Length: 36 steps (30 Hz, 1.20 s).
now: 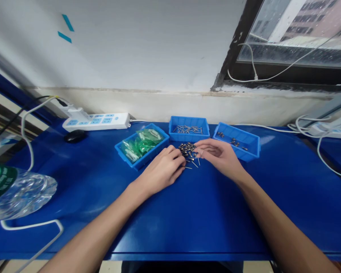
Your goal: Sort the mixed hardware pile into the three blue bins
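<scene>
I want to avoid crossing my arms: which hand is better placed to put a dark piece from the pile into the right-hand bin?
Right, likely: the right hand is at the pile, close to the right-hand bin. The left hand is across the pile.

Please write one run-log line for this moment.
left hand: at metal parts; right hand: likewise; left bin: green packets; middle bin: metal pins; right bin: few pieces

On the table [187, 220], the left bin [151, 156] contains packets [143, 144]; the middle bin [190, 137], pins [187, 129]; the right bin [249, 141], small parts [235, 142]. The hardware pile [187, 148] lies before the middle bin. The mouse [75, 136] lies before the power strip [100, 121].
</scene>
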Motion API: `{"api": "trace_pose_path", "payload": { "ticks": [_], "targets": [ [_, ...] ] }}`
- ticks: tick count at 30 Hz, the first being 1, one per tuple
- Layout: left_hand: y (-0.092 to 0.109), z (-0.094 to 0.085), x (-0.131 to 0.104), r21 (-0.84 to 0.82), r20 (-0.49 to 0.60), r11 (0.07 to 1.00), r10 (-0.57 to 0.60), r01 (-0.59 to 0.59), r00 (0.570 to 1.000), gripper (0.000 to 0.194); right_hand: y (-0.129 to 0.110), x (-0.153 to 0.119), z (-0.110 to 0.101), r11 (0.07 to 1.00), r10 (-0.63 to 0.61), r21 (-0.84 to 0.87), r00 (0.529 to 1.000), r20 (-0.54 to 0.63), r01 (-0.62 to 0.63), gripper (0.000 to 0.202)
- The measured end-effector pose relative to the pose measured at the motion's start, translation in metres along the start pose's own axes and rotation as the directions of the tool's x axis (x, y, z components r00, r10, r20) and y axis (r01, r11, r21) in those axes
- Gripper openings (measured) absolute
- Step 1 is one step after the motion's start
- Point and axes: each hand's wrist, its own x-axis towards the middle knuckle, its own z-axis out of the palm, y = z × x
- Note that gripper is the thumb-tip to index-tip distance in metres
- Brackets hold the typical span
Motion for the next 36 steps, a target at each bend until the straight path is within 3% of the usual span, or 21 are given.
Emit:
{"api": "trace_pose_path", "payload": {
  "ticks": [5,11,15,19,24,31,36],
  "targets": [
    [-0.004,-0.004,0.000,0.001,-0.145,0.999,-0.035,0.036,0.989,0.012,0.000,-0.002,0.006,0.995,-0.024,-0.094,0.996,0.088,0.033,0.022],
    [-0.001,-0.006,0.000,-0.057,-0.277,0.996,-0.080,0.067,0.957,0.011,-0.005,-0.004,0.010,0.996,0.056,0.054,0.982,0.182,-0.067,0.022],
    [-0.002,-0.004,0.000,-0.073,-0.259,0.994,-0.100,0.084,0.961,0.011,-0.005,-0.003,0.009,0.980,0.097,0.162,0.986,0.137,-0.119,0.020],
    [-0.005,-0.001,-0.001,0.010,-0.179,0.997,-0.073,0.076,0.981,0.019,-0.002,0.000,0.006,0.976,0.054,0.210,0.998,0.020,-0.057,0.016],
    [-0.003,0.003,-0.001,0.077,-0.078,0.996,-0.026,0.032,0.997,0.018,-0.002,0.003,0.004,0.944,0.026,0.329,0.997,-0.077,0.001,0.043],
    [0.003,0.005,0.001,0.086,-0.070,0.995,-0.045,0.051,0.997,0.020,0.001,0.002,0.005,0.975,0.008,0.221,0.999,-0.039,0.001,0.037],
    [0.001,0.006,0.000,-0.091,-0.176,0.992,-0.107,0.092,0.978,0.012,0.004,0.002,0.006,0.994,-0.005,0.112,0.999,-0.045,0.010,0.023]
  ]
}}
